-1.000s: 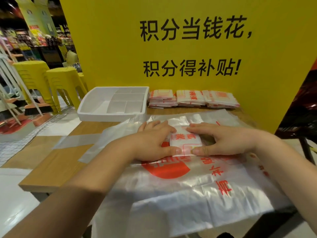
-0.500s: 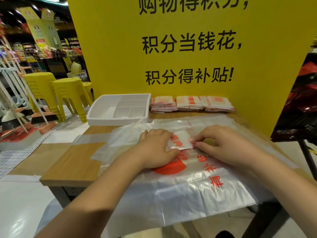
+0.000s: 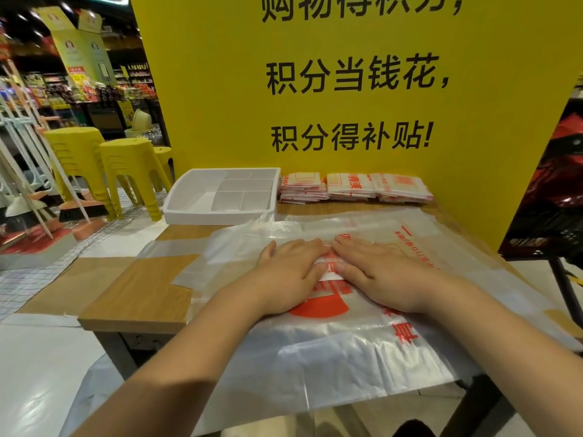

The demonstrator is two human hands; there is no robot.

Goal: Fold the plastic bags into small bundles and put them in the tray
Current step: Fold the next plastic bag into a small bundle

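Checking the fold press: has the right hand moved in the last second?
Yes. The right hand slid left over the folded bundle, closing on the left hand, judged against the red disc on the spread bag.

1. A wooden table (image 3: 135,298) carries everything; its bare top shows at the near left.
2. A white tray (image 3: 217,215) (split into compartments) sits at the far left corner.
3. 3 stacks of folded bags (image 3: 353,187) lie in a row along the far edge, just right of the tray.
4. A clear plastic bag (image 3: 347,357) with red print is spread over the middle and right, hanging over the near edge.
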